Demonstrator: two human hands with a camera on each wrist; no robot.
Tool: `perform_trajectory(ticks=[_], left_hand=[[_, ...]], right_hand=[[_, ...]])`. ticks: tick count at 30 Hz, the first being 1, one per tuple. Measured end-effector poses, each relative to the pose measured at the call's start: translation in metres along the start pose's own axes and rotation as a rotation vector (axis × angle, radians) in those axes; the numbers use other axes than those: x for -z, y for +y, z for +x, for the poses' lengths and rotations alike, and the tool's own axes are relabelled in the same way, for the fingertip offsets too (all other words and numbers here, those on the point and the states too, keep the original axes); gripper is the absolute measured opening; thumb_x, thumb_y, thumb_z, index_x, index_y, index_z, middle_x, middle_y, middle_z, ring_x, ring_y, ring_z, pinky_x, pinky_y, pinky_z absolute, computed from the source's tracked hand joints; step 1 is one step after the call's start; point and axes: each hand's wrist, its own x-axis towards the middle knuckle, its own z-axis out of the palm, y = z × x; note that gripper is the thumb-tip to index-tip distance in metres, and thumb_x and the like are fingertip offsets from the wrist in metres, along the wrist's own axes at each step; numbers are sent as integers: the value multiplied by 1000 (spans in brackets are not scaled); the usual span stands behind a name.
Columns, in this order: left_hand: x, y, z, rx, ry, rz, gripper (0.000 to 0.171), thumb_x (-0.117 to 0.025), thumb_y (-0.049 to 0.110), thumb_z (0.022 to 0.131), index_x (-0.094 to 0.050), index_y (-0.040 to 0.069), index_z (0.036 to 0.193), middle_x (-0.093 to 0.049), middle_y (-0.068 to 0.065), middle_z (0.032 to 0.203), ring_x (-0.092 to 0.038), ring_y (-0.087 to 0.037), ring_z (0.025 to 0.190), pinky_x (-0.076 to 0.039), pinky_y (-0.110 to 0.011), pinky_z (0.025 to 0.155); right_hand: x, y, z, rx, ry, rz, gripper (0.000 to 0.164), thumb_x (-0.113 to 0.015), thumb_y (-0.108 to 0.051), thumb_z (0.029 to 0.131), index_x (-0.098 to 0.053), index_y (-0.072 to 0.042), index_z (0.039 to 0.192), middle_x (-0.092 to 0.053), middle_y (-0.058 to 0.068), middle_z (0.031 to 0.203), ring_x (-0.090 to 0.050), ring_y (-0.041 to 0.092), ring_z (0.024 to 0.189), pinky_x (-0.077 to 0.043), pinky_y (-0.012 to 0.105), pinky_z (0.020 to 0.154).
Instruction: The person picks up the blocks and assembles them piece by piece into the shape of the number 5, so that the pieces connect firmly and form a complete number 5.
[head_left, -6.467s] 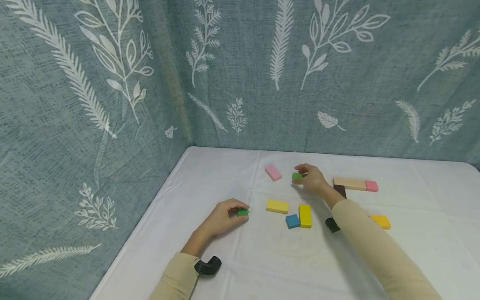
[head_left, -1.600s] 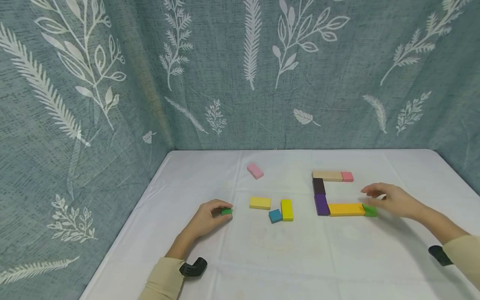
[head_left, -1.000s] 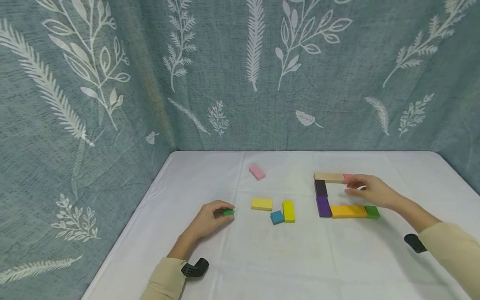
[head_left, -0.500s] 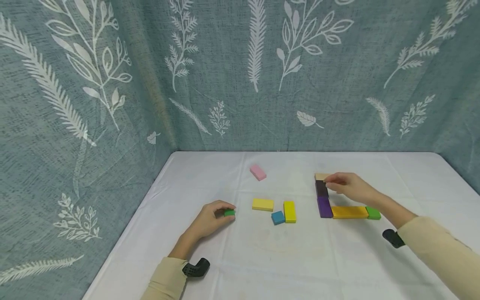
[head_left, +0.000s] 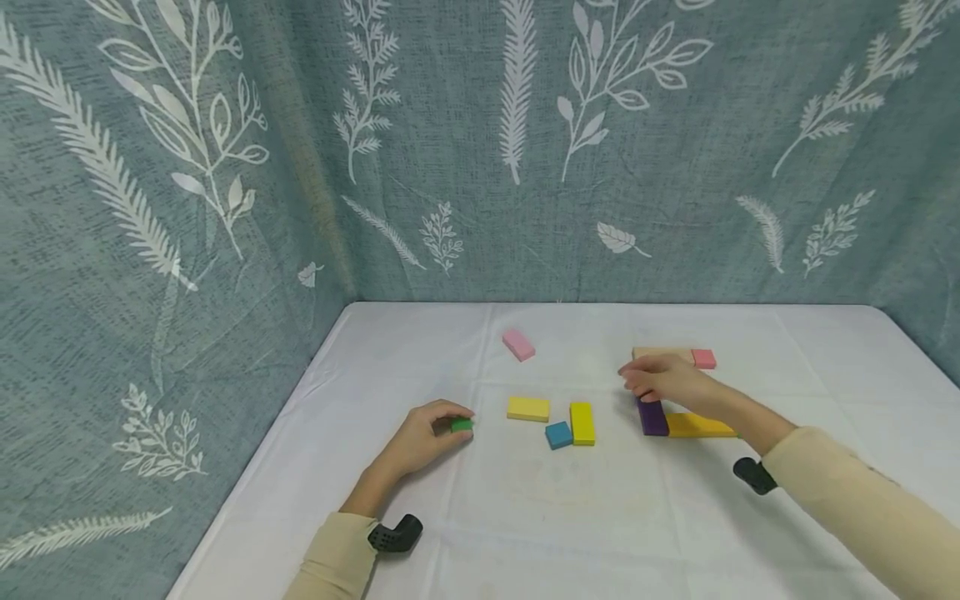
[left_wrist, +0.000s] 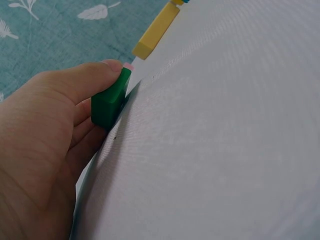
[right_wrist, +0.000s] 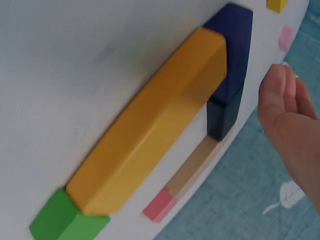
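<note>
My left hand pinches a green block between thumb and fingers, low over the white cloth. My right hand holds nothing and hovers, fingers loosely bent, above the left side of a C-shaped row of blocks. That row has a tan block and a pink block at the back, then a dark block and a purple block down the side. An orange block forms the front, ending in a light green block. In the head view the hand hides the dark block.
Between the hands lie a pale yellow block, a blue block and a bright yellow block touching the blue one. Farther back is a light pink block. A patterned curtain rises behind the table.
The light green block, pinched by the right hand earlier, now sits at the orange block's end. The emptied right hand has moved left across the row. The left hand keeps its grip.
</note>
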Motion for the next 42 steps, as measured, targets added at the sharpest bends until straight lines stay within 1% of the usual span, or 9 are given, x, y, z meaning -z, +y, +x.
perform_trajectory(ticks=[4,8,12,17,21,26,35,37,42], left_hand=[[0,2,0,9,-6,-1,24,-72,12,86,-69,8,108,-66,-3,109,-60,-22,104,-48,-39,92],[1,3,0,11,-9,-6,23,-72,13,86,-69,8,108,-66,-3,108,-60,-22,104,-48,-40,92],[1,2,0,6,-6,-7,23,-72,13,86,-69,8,108,-66,-3,107,-60,-21,102,-49,-37,90],[1,2,0,13,-2,1,23,-73,11,85,-69,8,108,-66,-2,107,-60,-20,101,-50,-36,89],[1,2,0,15,-3,4,23,-73,11,85,-69,8,108,-66,-2,107,-60,-19,101,-50,-36,89],[1,3,-1,8,-6,7,24,-73,12,85,-69,8,108,-66,-3,108,-60,-20,102,-50,-37,89],[1,1,-1,-10,-10,-4,23,-73,12,86,-69,8,108,-66,-3,107,-60,-21,101,-50,-37,89],[1,1,-1,-9,-11,-4,23,-73,12,86,-69,8,108,-66,-3,107,-60,-20,101,-50,-36,89],[1,1,0,-11,-8,-3,23,-73,12,85,-69,8,108,-66,-3,107,-61,-21,100,-50,-35,88]], right_hand=[[-9,-2,1,-75,-60,113,45,-46,-17,101,-42,14,133,-54,25,123,-55,29,105,-49,34,92],[-17,-3,1,-179,-114,324,43,-45,-11,100,-39,16,134,-57,23,120,-58,26,102,-49,37,92],[-26,-5,1,-266,-124,495,45,-48,-11,100,-38,15,135,-62,19,113,-62,26,98,-51,37,88],[-38,-9,1,-314,-126,615,43,-48,-9,100,-39,16,134,-63,19,108,-64,27,95,-51,39,88],[-45,-10,2,-334,-125,688,44,-45,-9,101,-36,15,136,-60,20,111,-62,28,97,-48,44,93],[-52,-12,4,-331,-138,725,46,-43,-8,101,-31,15,139,-54,22,119,-58,28,101,-44,46,97],[-65,-18,9,-325,-131,709,43,-42,-8,101,-35,14,138,-53,23,122,-56,29,104,-44,46,98],[-68,-19,9,-317,-129,709,43,-41,-8,101,-34,14,138,-51,25,125,-55,30,106,-43,47,98],[-76,-23,8,-301,-116,717,44,-39,-7,101,-30,15,139,-39,33,137,-50,35,116,-42,49,98]])
